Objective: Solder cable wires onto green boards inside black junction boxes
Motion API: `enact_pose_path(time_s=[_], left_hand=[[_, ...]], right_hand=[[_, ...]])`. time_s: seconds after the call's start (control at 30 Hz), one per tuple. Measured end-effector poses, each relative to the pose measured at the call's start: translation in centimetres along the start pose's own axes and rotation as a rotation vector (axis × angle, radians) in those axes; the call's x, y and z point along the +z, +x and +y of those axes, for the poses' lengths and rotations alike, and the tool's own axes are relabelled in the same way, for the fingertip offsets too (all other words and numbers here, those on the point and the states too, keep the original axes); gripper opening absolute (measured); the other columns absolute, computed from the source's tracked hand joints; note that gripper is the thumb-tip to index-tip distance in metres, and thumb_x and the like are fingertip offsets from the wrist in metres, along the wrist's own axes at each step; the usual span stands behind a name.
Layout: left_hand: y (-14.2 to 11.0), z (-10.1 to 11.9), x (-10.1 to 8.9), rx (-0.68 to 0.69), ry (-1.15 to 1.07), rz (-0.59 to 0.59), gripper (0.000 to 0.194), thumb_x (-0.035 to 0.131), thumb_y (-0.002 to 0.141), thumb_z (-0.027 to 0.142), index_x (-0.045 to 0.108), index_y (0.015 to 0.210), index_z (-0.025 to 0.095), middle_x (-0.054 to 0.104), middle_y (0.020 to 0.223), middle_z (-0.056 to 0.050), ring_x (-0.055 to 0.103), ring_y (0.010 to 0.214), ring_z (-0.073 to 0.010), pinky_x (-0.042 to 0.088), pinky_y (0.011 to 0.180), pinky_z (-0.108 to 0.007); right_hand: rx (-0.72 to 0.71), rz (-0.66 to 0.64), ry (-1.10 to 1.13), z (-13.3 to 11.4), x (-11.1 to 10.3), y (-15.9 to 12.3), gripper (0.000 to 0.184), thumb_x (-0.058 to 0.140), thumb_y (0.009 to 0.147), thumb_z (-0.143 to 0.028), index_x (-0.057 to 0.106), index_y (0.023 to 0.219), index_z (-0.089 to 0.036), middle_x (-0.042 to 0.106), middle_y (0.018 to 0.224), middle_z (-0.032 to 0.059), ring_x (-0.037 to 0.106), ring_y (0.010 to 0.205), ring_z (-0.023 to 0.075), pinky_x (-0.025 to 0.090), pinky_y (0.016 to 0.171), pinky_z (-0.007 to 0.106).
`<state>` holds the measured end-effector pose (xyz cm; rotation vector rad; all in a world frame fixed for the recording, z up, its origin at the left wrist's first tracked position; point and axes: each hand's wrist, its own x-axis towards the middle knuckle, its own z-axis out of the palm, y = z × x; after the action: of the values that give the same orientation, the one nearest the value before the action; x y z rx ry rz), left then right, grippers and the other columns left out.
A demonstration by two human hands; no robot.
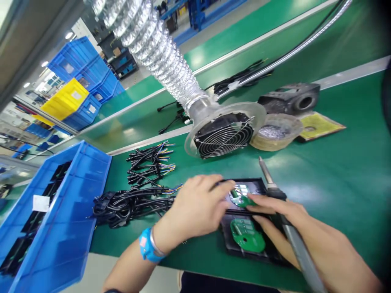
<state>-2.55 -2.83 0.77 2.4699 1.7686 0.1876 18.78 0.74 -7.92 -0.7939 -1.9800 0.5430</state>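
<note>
A round green circuit board (241, 200) sits in the upper black tray (259, 185), its left part hidden by fingers. The bent fingers of my left hand (198, 203) close at that board's left edge. My right hand (308, 232) keeps a soldering iron (293, 232) in its grip, the tip pointing up and away from the board. Its index finger touches the board's right edge at the same time. Nearer to me, a second green circuit board (247, 236) lies in the lower black tray (227, 240).
Left of my hands lie black cable bundles (122, 207) with bare coloured ends. A blue bin (61, 228) stands at far left. Beyond the trays are a fume extractor fan (226, 138) on a foil duct (171, 57), a round tub (275, 134), an iron stand (290, 99) and a yellow sponge (324, 126).
</note>
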Motion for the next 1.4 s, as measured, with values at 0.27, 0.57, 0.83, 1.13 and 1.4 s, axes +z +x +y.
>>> enact_pose_path(time_s=[0.27,0.57,0.83,1.13,1.4], left_hand=[[-1.9,-10.3,-0.8,-0.569,0.248,0.173,0.012,0.058,0.082,0.011,0.069,0.085,0.016,0.065,0.091,-0.009,0.063,0.088,-0.0239,0.052,0.083,-0.038],[-2.3,-4.0,-7.1,-0.501,0.131,0.893,0.015,0.049,0.093,0.026,0.057,0.100,0.015,0.066,0.105,-0.012,0.066,0.097,-0.0234,0.050,0.086,-0.037],[-0.3,3.9,-0.5,-0.306,-0.894,-0.294,0.018,0.038,0.098,0.032,0.050,0.091,0.021,0.055,0.061,0.004,0.049,0.051,-0.0100,0.039,0.048,-0.021],[0.5,4.2,2.0,-0.384,-1.422,-0.284,0.026,0.062,0.088,0.042,0.055,0.089,0.017,0.059,0.083,-0.001,0.061,0.073,-0.0123,0.058,0.065,-0.026],[0.6,5.9,3.1,-0.552,-1.389,0.138,0.037,0.063,0.085,0.054,0.051,0.082,0.019,0.054,0.069,0.006,0.049,0.042,-0.0055,0.043,0.035,-0.016]], right_hand=[[-0.040,-0.098,-0.040,0.8,0.0,-0.5,0.032,0.054,0.092,-0.018,0.054,0.124,-0.021,0.073,0.095,0.0042,0.073,0.082,0.0190,0.060,0.074,0.027],[-0.048,-0.088,0.094,0.9,-0.8,0.7,0.035,0.052,0.089,-0.011,0.051,0.122,-0.022,0.073,0.097,0.0050,0.070,0.086,0.0181,0.059,0.082,0.032],[0.218,0.135,0.338,-2.4,-1.4,0.8,0.028,0.062,0.085,-0.014,0.054,0.110,-0.023,0.070,0.094,0.0013,0.069,0.082,0.0127,0.057,0.075,0.022],[0.247,0.182,0.489,-3.2,-1.2,0.6,0.030,0.060,0.084,-0.010,0.051,0.110,-0.024,0.066,0.082,-0.0031,0.065,0.071,0.0090,0.056,0.068,0.019],[0.266,0.346,0.325,-5.0,-1.3,0.1,0.031,0.065,0.081,-0.008,0.053,0.105,-0.023,0.068,0.078,-0.0035,0.068,0.066,0.0086,0.057,0.065,0.016]])
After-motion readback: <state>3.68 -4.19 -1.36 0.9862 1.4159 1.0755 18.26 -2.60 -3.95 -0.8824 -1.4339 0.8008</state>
